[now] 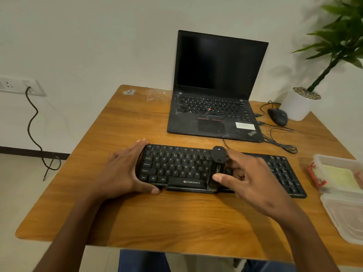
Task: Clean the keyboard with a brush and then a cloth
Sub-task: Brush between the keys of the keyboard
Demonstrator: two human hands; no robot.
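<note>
A black Zebronics keyboard lies flat across the middle of the wooden table. My left hand clasps its left end, fingers along the far edge and thumb on the near edge. My right hand holds a black brush upright over the keys near the middle, bristles down on the right of the letter block. Part of the keyboard's middle is hidden under this hand. A yellow cloth lies in a clear plastic box at the table's right edge.
An open black laptop with a dark screen stands behind the keyboard. A black mouse with its cable lies to its right, beside a white plant pot. The box's lid rests at the near right. A wall socket holds a dangling cable.
</note>
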